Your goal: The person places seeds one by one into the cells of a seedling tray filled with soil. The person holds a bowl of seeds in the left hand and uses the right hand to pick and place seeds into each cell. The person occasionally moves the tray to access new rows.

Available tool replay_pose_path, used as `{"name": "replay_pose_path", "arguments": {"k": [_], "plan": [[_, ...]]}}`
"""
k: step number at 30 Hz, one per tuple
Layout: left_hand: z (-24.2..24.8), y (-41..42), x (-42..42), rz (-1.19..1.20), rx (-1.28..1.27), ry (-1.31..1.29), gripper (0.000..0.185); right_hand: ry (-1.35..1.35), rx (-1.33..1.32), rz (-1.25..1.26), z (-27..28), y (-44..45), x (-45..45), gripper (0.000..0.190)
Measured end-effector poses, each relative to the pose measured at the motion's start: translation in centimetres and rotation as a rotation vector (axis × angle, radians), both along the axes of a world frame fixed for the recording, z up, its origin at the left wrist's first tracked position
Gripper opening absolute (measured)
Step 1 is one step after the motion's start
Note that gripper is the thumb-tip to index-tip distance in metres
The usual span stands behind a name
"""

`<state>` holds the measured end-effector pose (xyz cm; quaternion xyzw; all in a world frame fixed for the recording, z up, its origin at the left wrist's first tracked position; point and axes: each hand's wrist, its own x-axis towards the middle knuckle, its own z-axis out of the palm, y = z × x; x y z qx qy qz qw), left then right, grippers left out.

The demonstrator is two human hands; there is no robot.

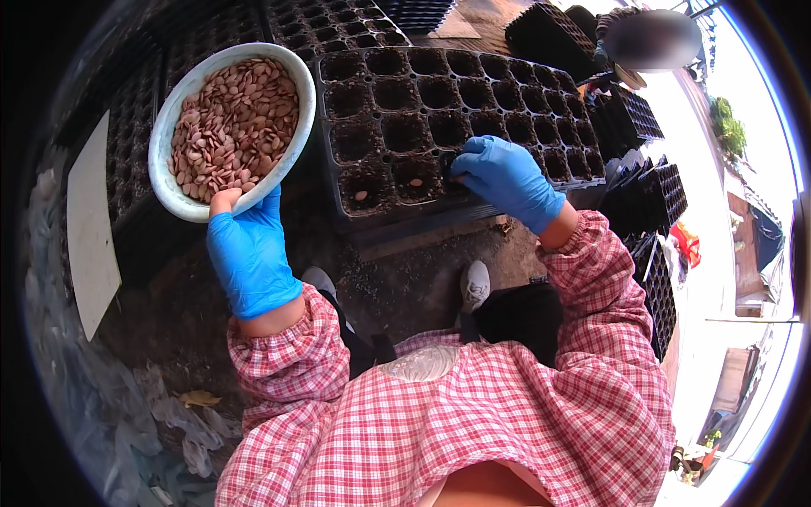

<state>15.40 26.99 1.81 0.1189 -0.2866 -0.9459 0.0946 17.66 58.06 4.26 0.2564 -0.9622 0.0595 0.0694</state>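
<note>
My left hand (253, 253), in a blue glove with the thumb tip bare, holds up a pale oval bowl (302, 127) of flat reddish-brown seeds (234, 127). Right of the bowl lies a black plastic seedling tray (412, 152) with dark soil in its cells. One seed (360, 196) rests in the near left cell and another seed (415, 182) in the cell beside it. My right hand (507, 180), gloved in blue, reaches with bent fingers into the third cell of that near row. Its fingertips are partly hidden, so whether they pinch a seed cannot be told.
More cell trays (329, 25) lie behind and to the left. Stacked empty trays (643, 196) stand at the right, near another person (618, 22) at the upper right. A pale board (92, 234) leans at the left. Clear plastic sheeting (82, 380) lies at the lower left.
</note>
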Motion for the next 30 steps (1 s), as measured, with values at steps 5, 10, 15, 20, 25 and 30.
{"name": "replay_pose_path", "arguments": {"k": [5,10,15,20,25,30], "plan": [[0.3,0.3,0.3,0.019,-0.022,0.035,0.052,0.005,0.018,0.013,-0.5,-0.6,0.0,0.012],[0.6,0.4,0.3,0.009,-0.015,0.044,0.052,-0.009,0.056,-0.007,0.1,-0.9,-0.2,0.012],[0.2,0.0,0.4,-0.008,0.039,0.015,0.059,-0.003,-0.056,0.004,2.8,-0.4,-0.4,0.012],[0.4,0.1,0.4,-0.007,-0.016,0.009,0.058,-0.040,0.017,-0.009,0.2,-0.9,-0.1,0.010],[1.0,0.6,0.9,0.028,-0.031,0.030,0.051,-0.013,-0.034,-0.008,0.9,-1.5,-0.1,0.009],[0.9,0.5,0.7,0.058,-0.030,-0.003,0.049,0.032,-0.051,0.077,1.2,-4.4,-0.6,0.006]]}}
